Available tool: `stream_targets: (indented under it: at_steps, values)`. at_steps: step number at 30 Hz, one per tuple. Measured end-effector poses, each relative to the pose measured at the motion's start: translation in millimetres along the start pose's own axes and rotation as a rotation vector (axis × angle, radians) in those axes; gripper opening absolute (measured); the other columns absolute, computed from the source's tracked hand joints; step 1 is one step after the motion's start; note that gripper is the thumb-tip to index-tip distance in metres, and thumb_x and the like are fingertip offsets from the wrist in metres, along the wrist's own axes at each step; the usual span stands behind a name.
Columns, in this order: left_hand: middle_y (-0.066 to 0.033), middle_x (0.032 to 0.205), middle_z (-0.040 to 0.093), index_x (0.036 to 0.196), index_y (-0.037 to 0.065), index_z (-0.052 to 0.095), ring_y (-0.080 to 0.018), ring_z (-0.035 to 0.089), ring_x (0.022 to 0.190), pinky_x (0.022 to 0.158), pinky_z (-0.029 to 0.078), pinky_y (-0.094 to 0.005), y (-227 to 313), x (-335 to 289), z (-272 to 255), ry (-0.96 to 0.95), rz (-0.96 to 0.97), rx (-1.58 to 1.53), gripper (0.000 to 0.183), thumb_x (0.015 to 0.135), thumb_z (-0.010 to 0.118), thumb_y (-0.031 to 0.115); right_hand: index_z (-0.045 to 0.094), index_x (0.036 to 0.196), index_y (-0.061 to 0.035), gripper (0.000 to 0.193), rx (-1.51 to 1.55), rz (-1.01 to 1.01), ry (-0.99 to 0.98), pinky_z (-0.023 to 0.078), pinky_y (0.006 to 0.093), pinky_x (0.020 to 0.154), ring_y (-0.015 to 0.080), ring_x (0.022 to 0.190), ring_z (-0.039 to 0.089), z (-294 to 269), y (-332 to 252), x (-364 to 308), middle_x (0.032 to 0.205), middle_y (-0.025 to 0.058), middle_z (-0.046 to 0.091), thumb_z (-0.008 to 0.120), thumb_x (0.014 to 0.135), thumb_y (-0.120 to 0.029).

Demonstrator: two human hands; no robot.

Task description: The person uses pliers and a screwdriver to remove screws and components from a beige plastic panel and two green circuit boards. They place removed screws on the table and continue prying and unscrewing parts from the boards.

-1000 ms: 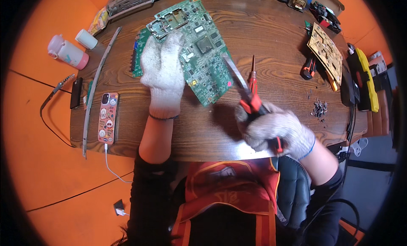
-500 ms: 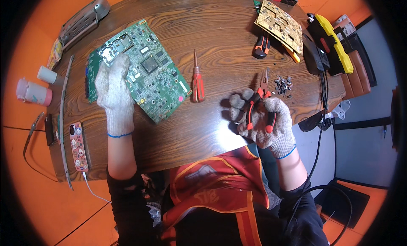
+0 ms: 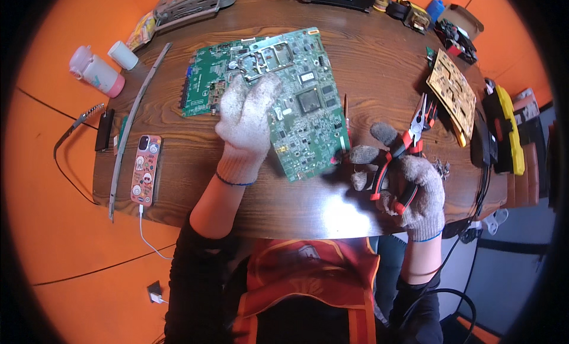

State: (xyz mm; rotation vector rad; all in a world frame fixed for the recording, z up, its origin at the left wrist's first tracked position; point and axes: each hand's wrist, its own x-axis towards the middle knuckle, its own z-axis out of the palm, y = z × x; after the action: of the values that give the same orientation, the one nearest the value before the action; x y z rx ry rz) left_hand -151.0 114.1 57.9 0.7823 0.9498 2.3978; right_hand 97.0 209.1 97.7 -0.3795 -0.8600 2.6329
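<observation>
My left hand [image 3: 246,128], in a white knit glove, is closed on the left edge of a green circuit board [image 3: 317,133] with chips and a metal frame at its far end. A second green board [image 3: 204,71] lies partly beneath it. In my right hand [image 3: 424,193], gloved with darkened fingertips, are long-nose pliers [image 3: 416,128] with red and black handles, slightly spread, jaws pointing away from me. The pliers are just right of the board. A screwdriver [image 3: 347,110] shows only as a thin strip along the board's right edge.
Right of the pliers lie small dark scraps [image 3: 441,168]. Farther right are a yellowish board [image 3: 453,95] and a yellow-black toolbox [image 3: 507,130]. At left are a metal strip [image 3: 133,122], a phone [image 3: 145,169] on a cable, a pink-white bottle [image 3: 98,71] and a white cup [image 3: 123,55].
The large board has shifted right with my left hand, now covering most of the screwdriver and exposing more of the second board. The whole view has swung left. The pliers remain in my right hand.
</observation>
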Motion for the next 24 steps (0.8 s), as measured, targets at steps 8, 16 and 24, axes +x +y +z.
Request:
stream_targets:
  at_steps: [8,16,24]
  values:
    - [-0.0124,0.106,0.066,0.114,-0.007,0.06,-0.0187,0.065,0.097,0.083,0.057,-0.0291,-17,1,-11,0.012,0.178,0.194,0.025,0.09,0.058,-0.001,0.028,0.146,-0.0001,0.073,-0.02,-0.186,0.083,0.061,0.0502,0.073,0.0457,0.112,0.057,15,3,-1,0.132,0.0297,0.049,0.061,0.082,-0.01]
    - [-0.0083,0.093,0.069,0.102,0.001,0.066,-0.0118,0.064,0.078,0.07,0.053,-0.0237,-8,-15,14,0.228,0.263,0.463,0.016,0.087,0.065,0.006,0.053,0.117,0.0007,0.046,-1.92,-1.009,0.546,0.047,0.041,0.089,0.0361,0.1,0.059,26,28,51,0.108,0.0215,0.059,0.061,0.072,0.009]
    - [-0.0081,0.105,0.063,0.113,0.0,0.059,-0.0163,0.061,0.091,0.078,0.051,-0.0283,12,-23,25,0.254,0.085,0.358,0.025,0.089,0.06,0.005,0.05,0.122,-0.0002,0.058,-2.069,-0.824,0.519,0.04,0.048,0.098,0.0427,0.112,0.05,30,47,60,0.117,0.0241,0.053,0.063,0.066,0.01]
